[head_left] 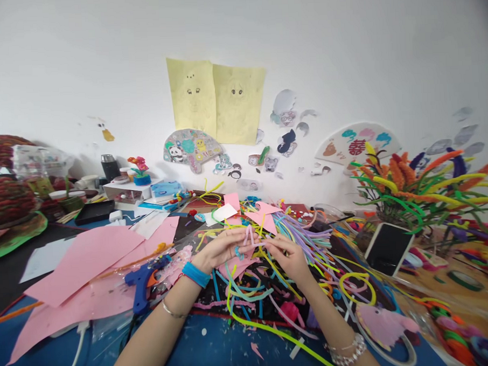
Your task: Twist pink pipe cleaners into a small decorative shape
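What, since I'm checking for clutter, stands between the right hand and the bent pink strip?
Nothing visible: the right hand pinches the bent pink strip directly, opposite the left hand. The blue glue gun lies off to the left.

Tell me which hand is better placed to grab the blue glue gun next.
Probably the left hand: the blue glue gun lies on its outer side, while the right hand is farther away and would have to cross over.

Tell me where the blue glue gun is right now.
In the head view, the blue glue gun lies left of centre, between the large pink sheets and the person's left forearm.
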{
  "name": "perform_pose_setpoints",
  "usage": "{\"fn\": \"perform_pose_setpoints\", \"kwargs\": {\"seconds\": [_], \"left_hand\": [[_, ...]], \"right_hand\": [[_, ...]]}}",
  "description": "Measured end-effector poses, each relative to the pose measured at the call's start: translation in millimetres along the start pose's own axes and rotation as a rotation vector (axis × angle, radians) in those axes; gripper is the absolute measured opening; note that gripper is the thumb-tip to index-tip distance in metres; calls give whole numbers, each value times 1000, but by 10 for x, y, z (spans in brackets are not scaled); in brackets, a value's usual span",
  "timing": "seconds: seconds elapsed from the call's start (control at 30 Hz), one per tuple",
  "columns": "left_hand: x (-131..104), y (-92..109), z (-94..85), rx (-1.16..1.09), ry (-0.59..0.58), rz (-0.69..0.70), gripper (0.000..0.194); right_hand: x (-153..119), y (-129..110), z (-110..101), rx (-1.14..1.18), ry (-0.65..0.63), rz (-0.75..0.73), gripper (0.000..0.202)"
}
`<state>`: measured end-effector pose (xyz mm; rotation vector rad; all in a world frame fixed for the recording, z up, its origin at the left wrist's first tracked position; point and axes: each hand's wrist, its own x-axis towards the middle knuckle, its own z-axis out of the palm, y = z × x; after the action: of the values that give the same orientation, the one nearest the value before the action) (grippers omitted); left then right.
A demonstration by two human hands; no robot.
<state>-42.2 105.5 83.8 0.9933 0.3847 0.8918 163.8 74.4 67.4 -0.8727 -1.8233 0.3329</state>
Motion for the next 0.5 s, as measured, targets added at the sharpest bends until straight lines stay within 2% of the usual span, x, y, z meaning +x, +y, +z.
{"fn": "perform_pose_setpoints", "kwargs": {"seconds": [0.27, 0.5], "left_hand": [[33, -68, -25, 125, 20, -63, 29], [13, -62, 43, 296, 55, -115, 23]], "right_hand": [[-7, -76, 4, 59, -30, 35, 18], [-9, -70, 6, 71, 21, 2, 7]]}}
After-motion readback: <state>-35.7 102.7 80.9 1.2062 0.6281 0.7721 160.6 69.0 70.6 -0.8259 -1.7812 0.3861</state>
